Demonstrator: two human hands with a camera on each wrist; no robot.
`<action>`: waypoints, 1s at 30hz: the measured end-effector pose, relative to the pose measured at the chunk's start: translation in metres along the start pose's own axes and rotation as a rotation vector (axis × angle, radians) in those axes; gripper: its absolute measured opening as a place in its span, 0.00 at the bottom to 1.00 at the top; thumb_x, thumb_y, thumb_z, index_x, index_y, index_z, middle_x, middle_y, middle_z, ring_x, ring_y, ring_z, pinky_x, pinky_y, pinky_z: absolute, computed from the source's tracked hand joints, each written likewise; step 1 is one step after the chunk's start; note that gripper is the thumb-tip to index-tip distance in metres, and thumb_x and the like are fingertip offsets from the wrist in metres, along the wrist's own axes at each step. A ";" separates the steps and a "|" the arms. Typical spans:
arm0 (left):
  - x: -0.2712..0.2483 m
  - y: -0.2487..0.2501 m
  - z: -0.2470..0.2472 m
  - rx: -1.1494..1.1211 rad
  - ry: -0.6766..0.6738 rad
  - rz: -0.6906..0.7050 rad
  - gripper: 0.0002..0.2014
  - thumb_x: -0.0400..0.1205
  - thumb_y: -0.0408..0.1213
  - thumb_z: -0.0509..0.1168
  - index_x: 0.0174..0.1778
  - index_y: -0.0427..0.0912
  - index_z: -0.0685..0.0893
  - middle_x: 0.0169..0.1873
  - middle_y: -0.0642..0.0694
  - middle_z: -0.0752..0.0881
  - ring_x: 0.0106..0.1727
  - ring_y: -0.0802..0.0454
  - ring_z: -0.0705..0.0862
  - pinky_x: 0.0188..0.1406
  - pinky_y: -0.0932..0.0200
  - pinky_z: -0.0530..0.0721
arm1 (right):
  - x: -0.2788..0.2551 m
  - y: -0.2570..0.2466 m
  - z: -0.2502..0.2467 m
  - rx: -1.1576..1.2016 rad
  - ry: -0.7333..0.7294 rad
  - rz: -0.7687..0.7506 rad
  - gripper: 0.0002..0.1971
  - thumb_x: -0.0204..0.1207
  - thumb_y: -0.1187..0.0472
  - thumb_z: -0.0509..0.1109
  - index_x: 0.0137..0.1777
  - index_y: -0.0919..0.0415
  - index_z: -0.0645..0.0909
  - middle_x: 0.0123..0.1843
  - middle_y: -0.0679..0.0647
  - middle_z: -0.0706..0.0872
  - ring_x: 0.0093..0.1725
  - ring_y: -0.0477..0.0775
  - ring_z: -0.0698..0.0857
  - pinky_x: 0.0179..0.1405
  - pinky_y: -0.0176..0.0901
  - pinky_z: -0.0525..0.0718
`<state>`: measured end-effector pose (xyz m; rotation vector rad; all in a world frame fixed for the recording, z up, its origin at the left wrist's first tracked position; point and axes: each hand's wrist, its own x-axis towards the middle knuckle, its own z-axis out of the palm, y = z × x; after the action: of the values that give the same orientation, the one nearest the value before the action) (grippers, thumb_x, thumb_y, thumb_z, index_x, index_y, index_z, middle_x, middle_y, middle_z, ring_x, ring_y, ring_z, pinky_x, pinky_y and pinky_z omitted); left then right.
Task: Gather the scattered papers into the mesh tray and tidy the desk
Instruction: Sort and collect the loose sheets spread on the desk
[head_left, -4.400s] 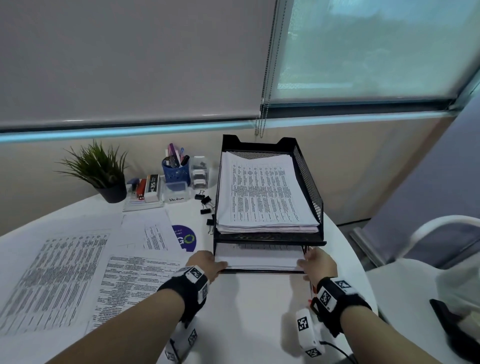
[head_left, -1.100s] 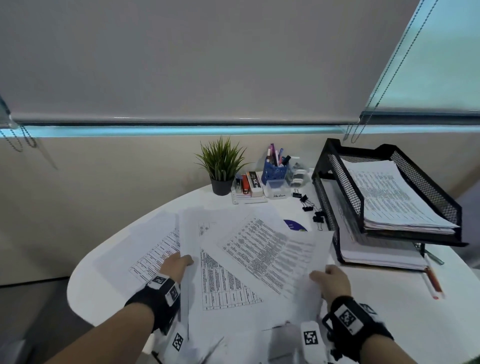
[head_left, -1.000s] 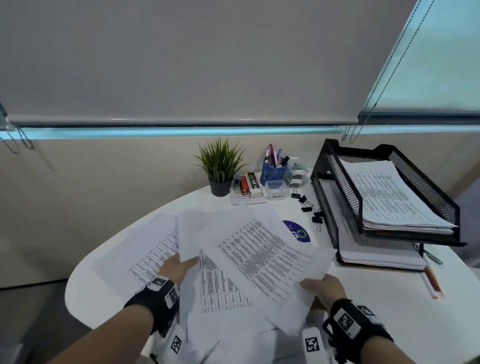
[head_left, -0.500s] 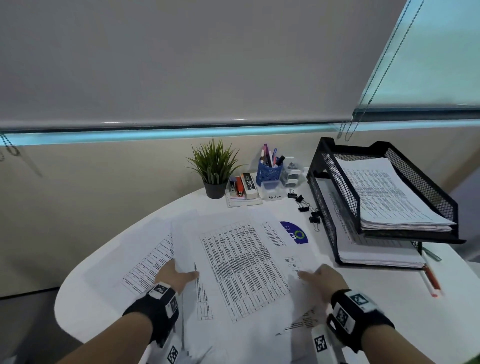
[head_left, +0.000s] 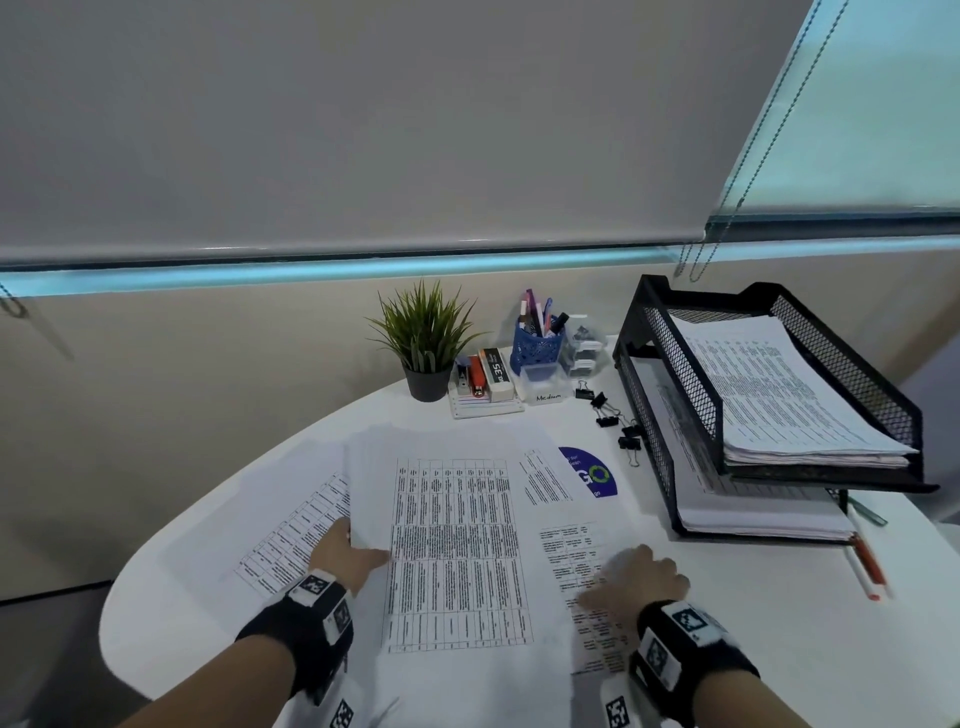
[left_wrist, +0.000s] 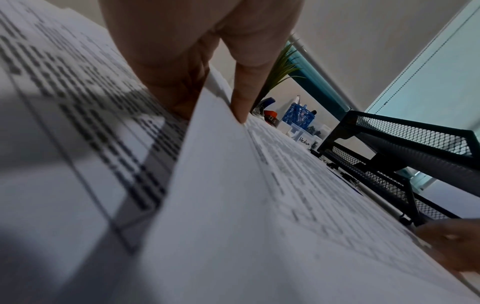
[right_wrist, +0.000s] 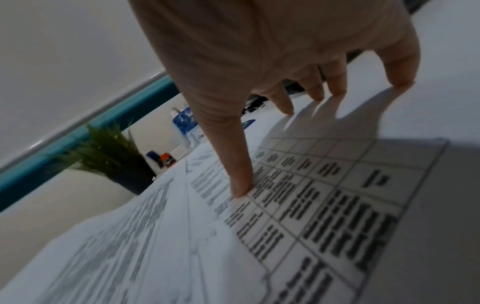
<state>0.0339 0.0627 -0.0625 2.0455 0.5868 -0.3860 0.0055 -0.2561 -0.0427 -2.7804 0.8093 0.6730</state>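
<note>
Several printed sheets lie overlapped on the white round table (head_left: 753, 639). My left hand (head_left: 347, 554) pinches the left edge of the big central sheet (head_left: 457, 545); in the left wrist view the thumb (left_wrist: 240, 102) lies on top and the fingers are under the edge. My right hand (head_left: 635, 581) rests with spread fingertips (right_wrist: 241, 183) on a table-printed sheet (head_left: 571, 551) to the right. Another sheet (head_left: 291, 540) sticks out on the left. The black two-tier mesh tray (head_left: 680, 374) stands at the right, with a paper stack (head_left: 769, 395) in its top tier and another (head_left: 753, 514) below.
At the back stand a potted plant (head_left: 426, 343), a blue pen cup (head_left: 537, 345), a stapler and boxes (head_left: 485, 374). Black binder clips (head_left: 613, 421) and a blue round sticker (head_left: 592, 473) lie beside the tray. Pens (head_left: 865, 566) lie by the tray's front right.
The sheets that both hands held raised and angled now lie flat and squared on the table. My right hand has let go of the sheet's edge and rests on top.
</note>
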 end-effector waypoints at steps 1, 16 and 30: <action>0.001 -0.002 0.000 -0.003 0.000 -0.002 0.31 0.71 0.33 0.75 0.70 0.35 0.74 0.63 0.36 0.82 0.60 0.38 0.81 0.58 0.48 0.80 | 0.000 0.001 -0.002 0.002 -0.002 0.014 0.48 0.51 0.33 0.77 0.67 0.58 0.67 0.66 0.56 0.75 0.67 0.58 0.72 0.67 0.51 0.68; 0.008 -0.010 -0.005 0.024 -0.060 0.034 0.27 0.73 0.35 0.74 0.68 0.37 0.77 0.61 0.37 0.84 0.60 0.38 0.82 0.63 0.42 0.80 | -0.001 0.031 -0.060 0.286 0.109 -0.124 0.17 0.74 0.64 0.68 0.63 0.66 0.80 0.63 0.62 0.83 0.63 0.61 0.81 0.62 0.45 0.77; 0.004 -0.004 -0.007 0.072 -0.075 0.029 0.26 0.75 0.35 0.73 0.69 0.36 0.77 0.63 0.37 0.83 0.62 0.38 0.81 0.64 0.46 0.79 | -0.070 0.056 -0.211 0.474 0.483 -0.329 0.08 0.73 0.64 0.70 0.34 0.61 0.85 0.34 0.62 0.87 0.34 0.62 0.84 0.35 0.45 0.80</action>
<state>0.0352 0.0715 -0.0631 2.0958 0.5029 -0.4706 0.0016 -0.3297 0.1742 -2.5486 0.4719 -0.2330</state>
